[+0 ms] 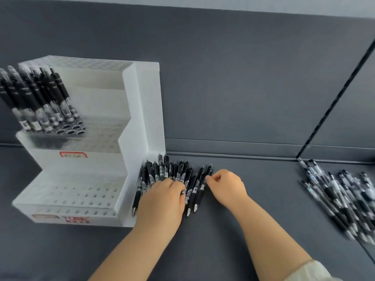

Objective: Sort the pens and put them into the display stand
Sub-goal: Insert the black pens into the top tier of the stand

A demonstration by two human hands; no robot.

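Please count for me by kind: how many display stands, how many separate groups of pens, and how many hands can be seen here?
Display stand: 1
Groups of pens: 3 (pens in the stand, pens beside the stand, pens at the far right)
Hands: 2 (left hand, right hand)
Total: 6

display stand (142, 110): frosted white plastic, smooth | pens (174, 175): glossy black plastic | table (243, 118): matt grey

Left hand (162, 199) rests on pen row (162, 170) beside display stand (142, 98); right hand (227, 185) pinches rightmost pen (202, 189).
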